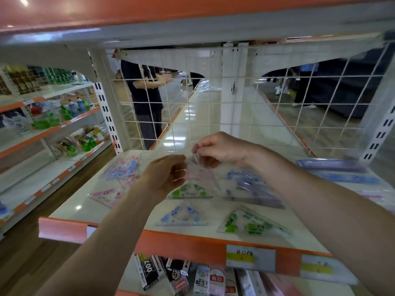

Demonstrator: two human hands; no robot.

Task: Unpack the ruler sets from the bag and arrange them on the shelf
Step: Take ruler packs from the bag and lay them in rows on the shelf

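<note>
Both my hands are raised over the white shelf (89, 207). My left hand (165, 175) grips the left side of a clear plastic bag (201, 174) that holds a pink ruler set. My right hand (218, 149) pinches the bag's top edge. On the shelf lie pink ruler sets (121, 169), a green triangle ruler (188, 190), a blue triangle ruler (182, 215), a green ruler set (254, 224) at the front right and a blue ruler set (245, 178) behind it.
A white wire grid (192, 116) closes the shelf's back; a person (145, 97) stands behind it. Blue and purple ruler packs (335, 167) lie at the far right. Boxed goods (181, 276) fill the shelf below. Shelves with bottles (64, 116) stand on the left.
</note>
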